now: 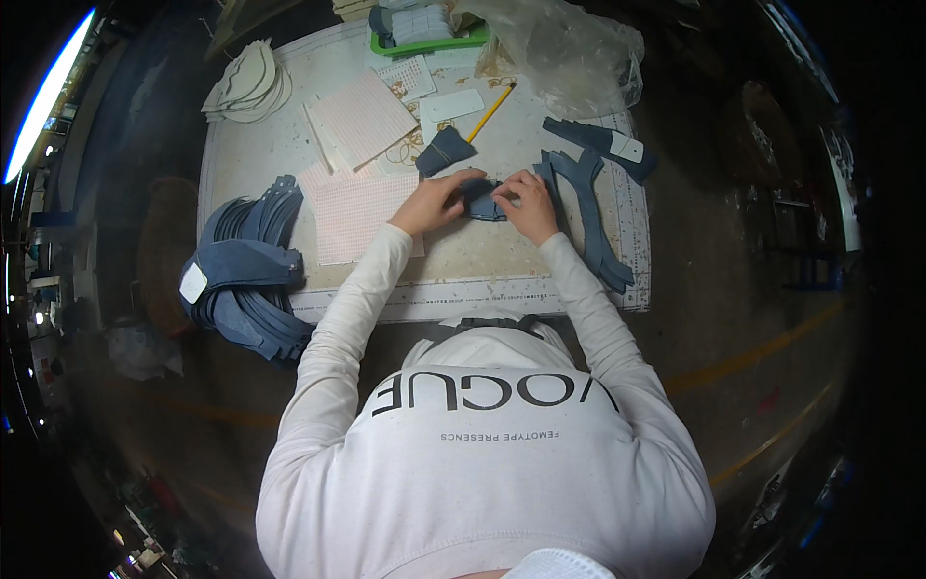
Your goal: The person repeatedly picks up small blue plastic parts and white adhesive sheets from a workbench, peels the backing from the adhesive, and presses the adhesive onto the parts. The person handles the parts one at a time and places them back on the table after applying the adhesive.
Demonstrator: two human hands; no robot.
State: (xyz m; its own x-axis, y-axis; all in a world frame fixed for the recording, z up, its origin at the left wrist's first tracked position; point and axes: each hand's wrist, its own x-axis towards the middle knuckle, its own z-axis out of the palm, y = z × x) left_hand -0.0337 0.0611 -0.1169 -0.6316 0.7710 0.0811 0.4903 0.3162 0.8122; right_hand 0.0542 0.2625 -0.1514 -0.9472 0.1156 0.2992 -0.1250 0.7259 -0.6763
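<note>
A small stack of blue-grey cut pieces (485, 203), perhaps fabric or leather, lies on the table between my hands. My left hand (436, 204) curls round its left side, with fingers bent over the far edge. At its right edge my right hand (527, 206) is closed in a pinch, thumb and fingertips together on the pieces. Just beyond my left hand sits a bundle of similar pieces (445, 151) with a thin band round it. Long curved blue-grey strips (585, 193) lie right beside my right hand.
Sheets of pink-lined paper (359, 217), a yellow pencil (492, 109) and loose bands cover the table (463, 297). Thick blue-grey stacks (246, 261) overhang the left edge. Pale pieces (249, 85), a green tray (424, 44) and a clear plastic bag (569, 53) stand farther back.
</note>
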